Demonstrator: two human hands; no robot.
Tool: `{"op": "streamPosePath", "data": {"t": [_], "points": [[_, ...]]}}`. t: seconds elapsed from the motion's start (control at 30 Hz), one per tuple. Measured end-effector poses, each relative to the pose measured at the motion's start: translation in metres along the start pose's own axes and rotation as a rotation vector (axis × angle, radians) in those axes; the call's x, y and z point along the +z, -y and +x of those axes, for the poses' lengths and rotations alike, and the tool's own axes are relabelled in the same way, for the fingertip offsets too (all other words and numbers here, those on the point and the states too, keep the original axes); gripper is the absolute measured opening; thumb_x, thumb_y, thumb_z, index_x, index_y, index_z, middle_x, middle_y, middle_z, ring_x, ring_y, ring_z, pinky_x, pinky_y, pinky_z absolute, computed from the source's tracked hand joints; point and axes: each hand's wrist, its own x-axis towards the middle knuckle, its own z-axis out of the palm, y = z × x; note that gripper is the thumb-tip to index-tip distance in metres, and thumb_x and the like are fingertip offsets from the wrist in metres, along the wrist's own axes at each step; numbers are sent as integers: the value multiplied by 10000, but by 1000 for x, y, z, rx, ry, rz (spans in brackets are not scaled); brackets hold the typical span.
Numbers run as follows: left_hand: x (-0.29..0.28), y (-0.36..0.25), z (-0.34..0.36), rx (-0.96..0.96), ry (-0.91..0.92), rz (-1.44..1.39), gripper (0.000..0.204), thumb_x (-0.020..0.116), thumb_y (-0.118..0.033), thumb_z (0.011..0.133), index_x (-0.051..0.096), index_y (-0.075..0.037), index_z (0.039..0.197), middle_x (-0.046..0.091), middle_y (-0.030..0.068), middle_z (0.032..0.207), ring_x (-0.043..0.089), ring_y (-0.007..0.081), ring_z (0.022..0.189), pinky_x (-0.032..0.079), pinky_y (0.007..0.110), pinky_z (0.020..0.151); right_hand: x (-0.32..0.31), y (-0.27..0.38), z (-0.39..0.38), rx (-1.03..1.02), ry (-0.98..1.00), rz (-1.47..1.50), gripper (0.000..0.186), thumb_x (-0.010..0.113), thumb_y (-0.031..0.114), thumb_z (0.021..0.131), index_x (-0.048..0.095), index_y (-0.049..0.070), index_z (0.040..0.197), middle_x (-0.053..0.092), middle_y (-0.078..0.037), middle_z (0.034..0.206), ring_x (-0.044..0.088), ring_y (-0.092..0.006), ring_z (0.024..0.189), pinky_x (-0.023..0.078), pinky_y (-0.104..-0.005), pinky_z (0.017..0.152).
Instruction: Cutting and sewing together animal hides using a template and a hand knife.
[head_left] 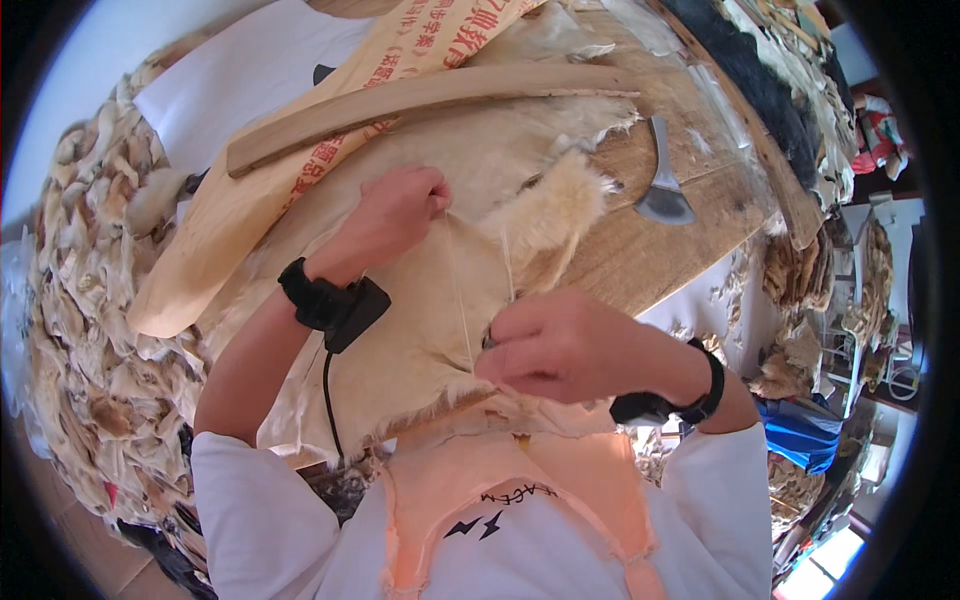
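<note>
A pale cream fur pelt [400, 350] lies spread on the wooden table in front of me, skin side up, with fur showing along its edges. One furry flap [560, 205] is folded over at its right. Closed in a pinch, my left hand [400, 215] grips the pelt near its middle. My right hand [560, 345] is closed too, low over the pelt's right part. A small dark thing shows at its fingertips; I cannot tell what it is. A thin pale line, like a thread, runs between the two hands.
A fan-shaped metal blade [665, 200] lies on the wooden table [640, 260]. Beyond my left hand are a curved wooden strip [400, 110] and a long tan sheet with red print [215, 235]. Fur scraps [100, 300] are heaped at the left; more pelts [800, 280] lie right.
</note>
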Motion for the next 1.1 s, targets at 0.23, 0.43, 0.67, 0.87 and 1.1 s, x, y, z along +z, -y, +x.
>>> {"op": "streamPosePath", "data": {"t": [0.23, 0.43, 0.67, 0.87, 1.1], "points": [[-24, -25, -23, 278, 1, -180, 197, 684, -83, 704, 698, -122, 897, 548, 72, 684, 533, 220, 701, 423, 321, 633, -6, -45, 29, 271, -394, -61, 81, 627, 87, 715, 649, 62, 790, 565, -95, 687, 566, -260, 639, 449, -343, 544], [-16, -22, -22, -116, -43, -253, 258, 691, -162, 741, 683, -123, 996, 512, 53, 669, 506, 178, 672, 406, 303, 612, 20, -68, 24, 292, -306, -302, 93, 576, 125, 730, 640, 58, 734, 558, -120, 674, 574, -293, 646, 466, -383, 577], [-3, -10, -7, -210, -2, -87, 144, 610, -227, 780, 682, -132, 863, 571, 54, 775, 556, 226, 816, 355, 391, 708, 19, -59, 7, 299, -297, -511, 57, 590, 43, 710, 608, 56, 762, 503, -90, 649, 545, -272, 619, 439, -368, 537], [4, -9, 0, -90, -47, -17, 57, 584, -87, 799, 619, -45, 817, 579, 116, 802, 567, 259, 771, 436, 334, 677, -9, -36, -11, 231, -266, -321, 101, 639, 4, 694, 636, 56, 781, 498, -82, 615, 530, -251, 567, 385, -345, 477], [-2, -3, 4, -59, 9, -67, 83, 587, -122, 790, 645, -72, 822, 599, 69, 817, 577, 229, 800, 419, 354, 686, -56, -17, -23, 265, -131, 215, 148, 666, 4, 704, 675, 73, 835, 536, -24, 611, 499, -122, 528, 363, -253, 483]]}}
